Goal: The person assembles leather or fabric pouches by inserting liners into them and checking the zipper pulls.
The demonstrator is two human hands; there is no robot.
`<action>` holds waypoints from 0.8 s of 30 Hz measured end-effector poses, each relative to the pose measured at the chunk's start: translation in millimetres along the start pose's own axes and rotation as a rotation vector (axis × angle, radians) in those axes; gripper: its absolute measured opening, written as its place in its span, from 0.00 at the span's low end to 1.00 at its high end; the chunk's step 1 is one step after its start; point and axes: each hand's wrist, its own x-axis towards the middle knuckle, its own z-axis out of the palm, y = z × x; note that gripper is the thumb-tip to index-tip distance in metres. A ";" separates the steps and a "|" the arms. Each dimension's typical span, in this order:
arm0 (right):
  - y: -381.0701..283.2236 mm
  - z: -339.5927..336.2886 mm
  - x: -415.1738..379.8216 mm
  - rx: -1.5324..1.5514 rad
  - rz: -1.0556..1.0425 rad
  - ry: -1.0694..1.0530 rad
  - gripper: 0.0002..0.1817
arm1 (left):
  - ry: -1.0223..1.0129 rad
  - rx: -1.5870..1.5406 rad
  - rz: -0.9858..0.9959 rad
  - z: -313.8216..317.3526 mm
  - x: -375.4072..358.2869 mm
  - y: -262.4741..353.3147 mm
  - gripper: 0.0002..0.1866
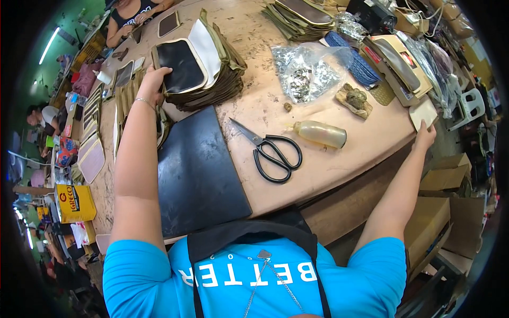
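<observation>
At the far left of the table, my left hand (154, 82) is closed on the near left corner of a black panel with a cream border (182, 63). The thumb lies on top; the other fingers are mostly hidden. This panel rests on a thick stack of olive fabric pieces (225, 66), with a white sheet (203, 45) standing out beside it. On the right, my right hand (426, 135) pinches a small cream flat piece (424, 115) at the table's edge. Black-handled scissors (277, 152) lie between my arms, beside a black board (199, 169).
A cloudy bottle (320, 134) lies on its side by the scissors. Behind it are a clear plastic bag of metal parts (310, 74) and a lump on a scrap (354, 100). Another fabric stack (299, 21) sits farther back. Across the table a person (132, 21) handles something. Cardboard boxes (429, 228) stand lower right.
</observation>
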 end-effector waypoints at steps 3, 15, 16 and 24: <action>43.3 23.5 41.2 0.169 0.283 -0.090 0.48 | -0.104 -0.105 0.034 -8.5 2.6 4.8 0.25; 41.8 -37.7 78.8 0.527 0.391 -0.468 0.20 | -0.186 -0.244 0.014 -22.0 0.8 24.9 0.24; 11.5 -55.2 53.9 0.706 0.358 -0.501 0.17 | -0.167 -0.280 0.042 -23.7 -3.7 24.0 0.24; -218.4 -111.0 -116.1 0.849 -0.295 -0.710 0.32 | -0.205 -0.357 0.140 -13.1 -19.3 29.8 0.40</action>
